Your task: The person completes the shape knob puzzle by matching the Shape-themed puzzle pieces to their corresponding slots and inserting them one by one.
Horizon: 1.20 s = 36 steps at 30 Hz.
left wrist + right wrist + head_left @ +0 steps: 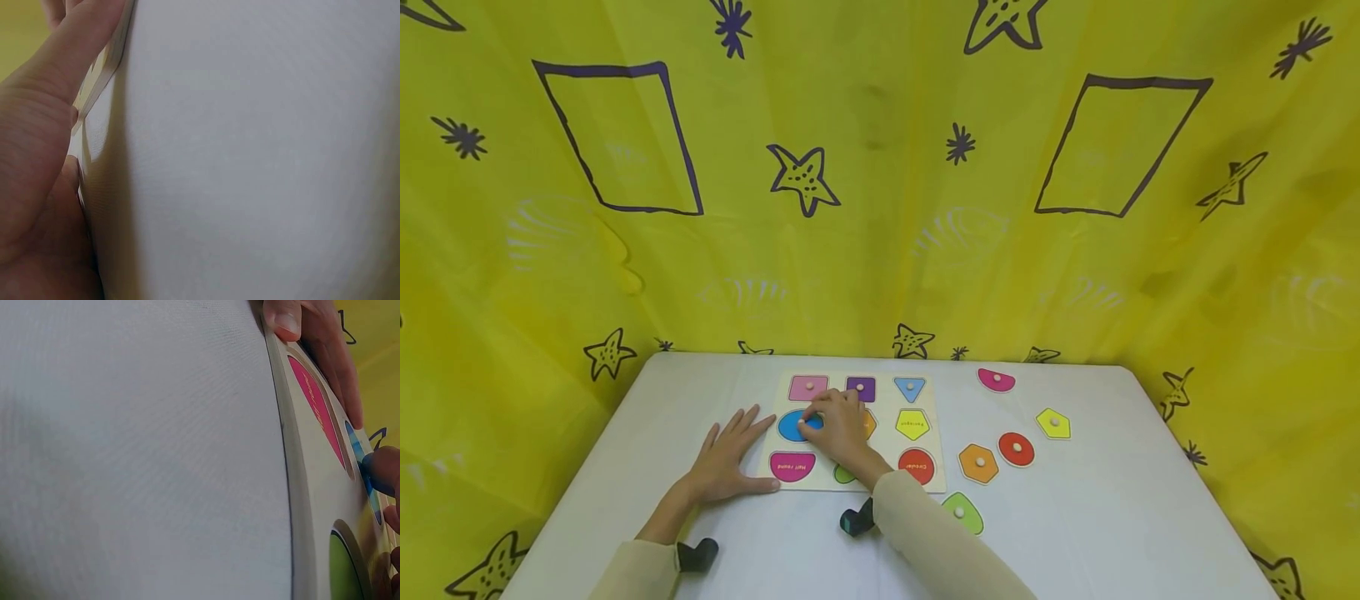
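Note:
A pale shape-puzzle board (886, 400) lies on the white table. My right hand (842, 429) reaches over it, thumb and fingertips pinching the knob of a blue oval puzzle piece (790, 427) at the oval place in the middle row. My left hand (726, 462) rests at the board's left edge, fingers spread and thumb along the near corner. Knobbed pieces fill the far row: a pink rectangle (797, 387), a purple square (868, 385) and a blue triangle (910, 387). Printed recesses show for the half round (792, 468), pentagon (913, 423) and circle (916, 467); my right hand partly covers the hexagon recess.
Right of the board lie loose knobbed pieces: a magenta half round (992, 382), a yellow pentagon (1048, 429), a red circle (1017, 457), an orange hexagon (972, 468) and a green piece (970, 518). A yellow patterned curtain (880, 250) hangs behind the table (1112, 500).

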{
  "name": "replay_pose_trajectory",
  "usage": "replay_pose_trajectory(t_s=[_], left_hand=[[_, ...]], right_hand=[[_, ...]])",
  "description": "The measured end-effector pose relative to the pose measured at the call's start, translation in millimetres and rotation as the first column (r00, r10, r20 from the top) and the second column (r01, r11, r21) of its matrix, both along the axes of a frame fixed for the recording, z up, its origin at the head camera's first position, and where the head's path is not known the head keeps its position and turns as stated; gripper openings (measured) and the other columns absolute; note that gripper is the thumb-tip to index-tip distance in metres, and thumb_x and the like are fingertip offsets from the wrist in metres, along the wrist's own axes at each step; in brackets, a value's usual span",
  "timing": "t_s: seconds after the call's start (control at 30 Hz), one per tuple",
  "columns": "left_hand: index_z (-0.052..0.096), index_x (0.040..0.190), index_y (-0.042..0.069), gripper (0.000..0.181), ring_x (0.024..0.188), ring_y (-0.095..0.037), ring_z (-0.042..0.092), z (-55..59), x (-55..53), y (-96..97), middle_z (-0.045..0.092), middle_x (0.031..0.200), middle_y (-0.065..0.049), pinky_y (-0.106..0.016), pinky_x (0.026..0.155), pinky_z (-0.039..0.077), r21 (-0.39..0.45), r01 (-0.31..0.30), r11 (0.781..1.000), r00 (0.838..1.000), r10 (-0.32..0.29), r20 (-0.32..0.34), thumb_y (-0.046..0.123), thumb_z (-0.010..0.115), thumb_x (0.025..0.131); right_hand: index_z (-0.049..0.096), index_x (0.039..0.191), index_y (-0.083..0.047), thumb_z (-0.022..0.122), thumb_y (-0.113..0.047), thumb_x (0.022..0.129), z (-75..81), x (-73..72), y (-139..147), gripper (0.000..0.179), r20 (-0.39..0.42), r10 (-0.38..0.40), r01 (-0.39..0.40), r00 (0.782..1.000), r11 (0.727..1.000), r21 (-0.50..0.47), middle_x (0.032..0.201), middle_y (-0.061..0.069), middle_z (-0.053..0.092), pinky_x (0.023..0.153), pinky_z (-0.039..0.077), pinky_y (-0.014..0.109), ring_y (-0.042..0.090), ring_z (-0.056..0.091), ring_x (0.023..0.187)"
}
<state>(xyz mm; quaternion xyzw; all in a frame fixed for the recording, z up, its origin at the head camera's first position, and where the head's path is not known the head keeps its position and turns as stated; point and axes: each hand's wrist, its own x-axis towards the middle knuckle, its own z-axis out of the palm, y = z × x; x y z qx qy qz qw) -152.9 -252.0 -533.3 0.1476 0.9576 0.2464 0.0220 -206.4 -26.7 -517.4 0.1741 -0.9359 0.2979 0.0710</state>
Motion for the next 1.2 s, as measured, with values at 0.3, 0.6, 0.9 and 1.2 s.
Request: replay_pose_trajectory(t_s=[0.3,0.6,0.9,1.2], left_hand=[[0.044,0.156,0.016,0.108,0.152,-0.051,0.016,0.0,0.8,0.7,0.029,0.165,-0.023,-0.077,0.116,0.002,-0.001,0.002,1.0,1.0,-0.002,-0.022,0.068,0.082,0.069],[0.044,0.156,0.011,0.107,0.15,-0.053,0.017,22.5,8.2,7.6,0.029,0.163,-0.027,-0.078,0.114,0.005,0.004,0.013,1.0,1.0,-0.013,0.008,0.063,0.084,0.071],[0.043,0.156,0.012,0.106,0.151,-0.051,0.017,26.4,10.8,7.7,0.029,0.164,-0.025,-0.076,0.116,0.005,-0.007,-0.003,1.0,1.0,0.003,0.015,0.06,0.085,0.071],[0.043,0.157,0.013,0.106,0.152,-0.051,0.016,21.5,9.3,6.4,0.029,0.164,-0.025,-0.076,0.116,0.004,-0.011,-0.002,1.0,1.0,0.002,0.012,0.062,0.084,0.072]], right_hand=[[0.079,0.105,-0.026,0.076,-0.04,0.092,10.4,-1.9,10.5,0.019,0.077,0.097,-0.1,0.992,0.994,0.037,0.132,0.001,0.063,0.099,0.043,0.045,0.025,0.046,0.12],[0.074,0.123,-0.02,0.077,-0.035,0.094,30.8,-8.0,45.4,0.033,0.107,0.274,-0.274,0.956,0.962,-0.015,0.131,-0.001,0.067,0.107,0.042,0.047,0.025,0.051,0.125],[0.071,0.128,-0.015,0.078,-0.029,0.093,45.8,-8.6,90.2,0.038,0.094,0.322,-0.323,0.942,0.946,-0.007,0.131,-0.001,0.068,0.106,0.044,0.047,0.024,0.052,0.124],[0.069,0.13,-0.012,0.081,-0.024,0.091,50.4,0.3,140.0,0.042,0.088,0.304,-0.299,0.949,0.952,-0.068,0.129,0.003,0.069,0.114,0.037,0.055,0.026,0.054,0.126]])
